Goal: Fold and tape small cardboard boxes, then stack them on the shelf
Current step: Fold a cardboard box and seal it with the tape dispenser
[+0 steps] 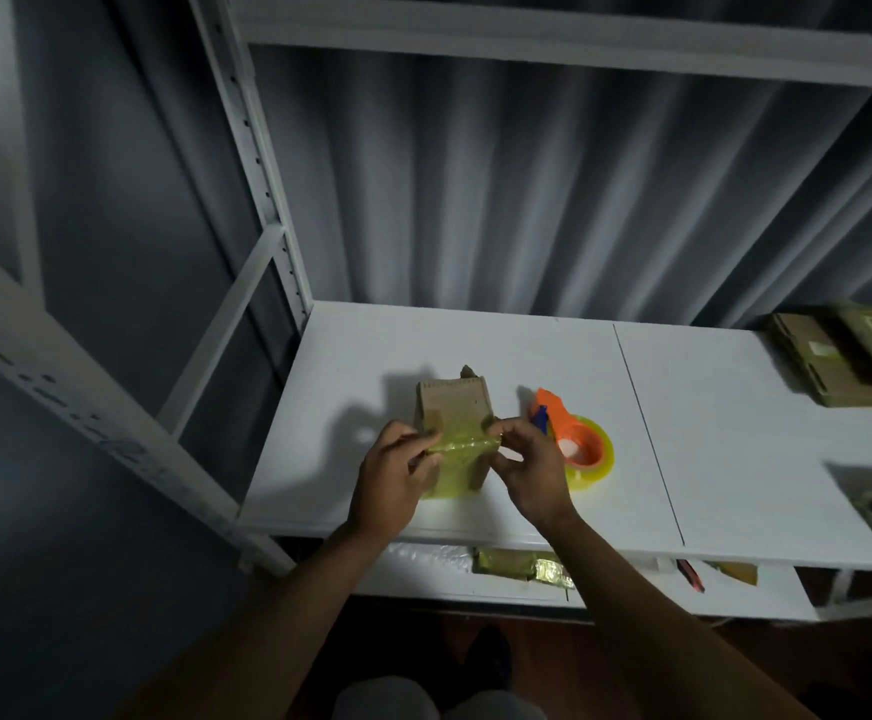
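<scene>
Both hands (460, 465) pinching tape (462, 445)

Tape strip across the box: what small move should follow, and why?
Probably press the tape strip down along the cardboard box: left hand and right hand each pinch an end, stretched over its near edge, dispenser set aside.

White shelf board and what lay on it

The shelf (475, 345) carried a small cardboard box (452, 407) between the hands, an orange tape dispenser (571, 444) just right of the right hand, and flattened cardboard (839, 356) far right of both.
</scene>
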